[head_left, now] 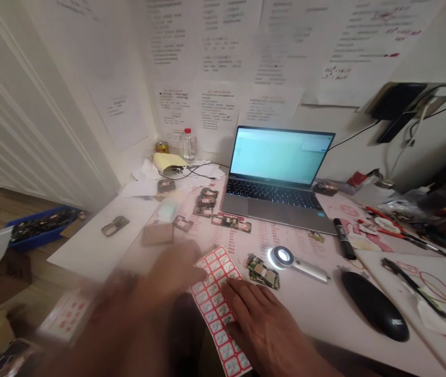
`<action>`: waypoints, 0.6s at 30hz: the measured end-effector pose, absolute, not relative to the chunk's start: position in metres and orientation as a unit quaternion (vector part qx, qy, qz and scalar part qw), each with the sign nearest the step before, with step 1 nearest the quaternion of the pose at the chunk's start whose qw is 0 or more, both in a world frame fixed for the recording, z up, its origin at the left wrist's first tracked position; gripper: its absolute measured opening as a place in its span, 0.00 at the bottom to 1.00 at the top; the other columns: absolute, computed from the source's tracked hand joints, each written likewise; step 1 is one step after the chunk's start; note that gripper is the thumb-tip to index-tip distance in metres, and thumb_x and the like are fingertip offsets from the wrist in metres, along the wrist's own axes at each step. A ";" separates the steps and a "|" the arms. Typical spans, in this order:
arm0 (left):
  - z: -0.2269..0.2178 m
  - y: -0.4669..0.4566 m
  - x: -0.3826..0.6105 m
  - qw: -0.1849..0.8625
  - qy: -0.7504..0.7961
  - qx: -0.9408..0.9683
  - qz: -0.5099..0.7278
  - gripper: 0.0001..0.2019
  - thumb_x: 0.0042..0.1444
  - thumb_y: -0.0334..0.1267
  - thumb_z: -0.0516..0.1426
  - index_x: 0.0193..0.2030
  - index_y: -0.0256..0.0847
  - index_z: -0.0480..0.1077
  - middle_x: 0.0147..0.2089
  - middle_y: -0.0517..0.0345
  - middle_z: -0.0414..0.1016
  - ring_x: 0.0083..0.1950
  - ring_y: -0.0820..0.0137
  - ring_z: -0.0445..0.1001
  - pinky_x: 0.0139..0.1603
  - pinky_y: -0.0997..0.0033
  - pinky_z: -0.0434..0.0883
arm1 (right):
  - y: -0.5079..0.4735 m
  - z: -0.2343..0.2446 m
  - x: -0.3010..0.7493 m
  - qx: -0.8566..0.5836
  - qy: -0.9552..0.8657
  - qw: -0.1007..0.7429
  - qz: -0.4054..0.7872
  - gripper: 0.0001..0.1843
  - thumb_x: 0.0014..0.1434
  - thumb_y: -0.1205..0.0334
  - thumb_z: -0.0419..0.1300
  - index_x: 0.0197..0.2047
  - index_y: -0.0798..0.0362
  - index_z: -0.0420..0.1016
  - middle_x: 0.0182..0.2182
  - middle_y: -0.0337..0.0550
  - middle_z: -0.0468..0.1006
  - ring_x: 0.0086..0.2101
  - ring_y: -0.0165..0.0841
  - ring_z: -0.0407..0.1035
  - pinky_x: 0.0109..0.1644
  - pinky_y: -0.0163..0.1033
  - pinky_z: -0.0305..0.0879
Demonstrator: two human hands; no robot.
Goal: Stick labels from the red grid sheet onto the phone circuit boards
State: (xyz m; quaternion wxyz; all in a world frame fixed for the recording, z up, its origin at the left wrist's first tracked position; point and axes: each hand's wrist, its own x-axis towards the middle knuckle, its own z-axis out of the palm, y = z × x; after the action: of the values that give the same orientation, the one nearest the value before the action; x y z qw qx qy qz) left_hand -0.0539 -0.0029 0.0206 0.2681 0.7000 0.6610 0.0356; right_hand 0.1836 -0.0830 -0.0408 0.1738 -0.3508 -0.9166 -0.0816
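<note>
While the white desk (pixel 101 251) takes up most of the view, an open laptop (pixel 278 173) stands at its far side with the screen lit, at about one o'clock from the sheet of labels. A blue tray (pixel 40 228) full of dark parts sits on the floor off the desk's left edge, at roughly nine o'clock.

The right hand (pixel 262 324) lies palm down with its fingers spread, the fingertips resting on the right half of the sheet of labels (pixel 215 298). The left hand (pixel 168 277) is at the sheet's upper left edge, around ten o'clock. It is smeared by blur, so I cannot tell whether it pinches the sheet or only touches it. The sheet, red with white labels in rows, lies flat at the desk's near edge between the two hands.

A black mouse (pixel 374 306) rests at three o'clock, well apart from the right hand. A lit magnifier (pixel 296 260) lies at two o'clock, its handle pointing right, with a black marker (pixel 344 239) beyond it. A small circuit board (pixel 263 272) lies just beside the magnifier's lens and near the right fingertips. A clear bottle (pixel 189 144) stands far back against the wall at twelve o'clock.
</note>
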 end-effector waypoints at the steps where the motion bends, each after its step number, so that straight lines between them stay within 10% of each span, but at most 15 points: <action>1: 0.022 -0.002 -0.055 0.283 0.657 0.698 0.036 0.09 0.51 0.38 0.67 0.39 0.43 0.76 0.38 0.59 0.79 0.40 0.60 0.78 0.36 0.65 0.61 | -0.083 -0.041 0.184 -0.350 -0.917 0.173 -0.084 0.27 0.68 0.66 0.62 0.69 0.61 0.70 0.60 0.59 0.86 0.56 0.48 0.83 0.55 0.53 0.82; 18: 0.025 -0.009 -0.036 0.556 0.423 0.668 0.256 0.10 0.66 0.43 0.64 0.46 0.43 0.85 0.47 0.57 0.88 0.50 0.61 0.83 0.51 0.66 0.75 | -0.050 -0.002 0.183 -0.446 -0.800 0.402 -0.016 0.08 0.76 0.62 0.60 0.56 0.50 0.76 0.46 0.48 0.86 0.44 0.42 0.81 0.49 0.49 0.79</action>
State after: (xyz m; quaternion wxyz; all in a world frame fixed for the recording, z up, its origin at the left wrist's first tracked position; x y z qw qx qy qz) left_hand -0.0359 -0.0087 0.0251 0.5562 0.6679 0.4232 0.2556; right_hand 0.1834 -0.0505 -0.0022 0.4018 -0.4461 -0.7996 -0.0158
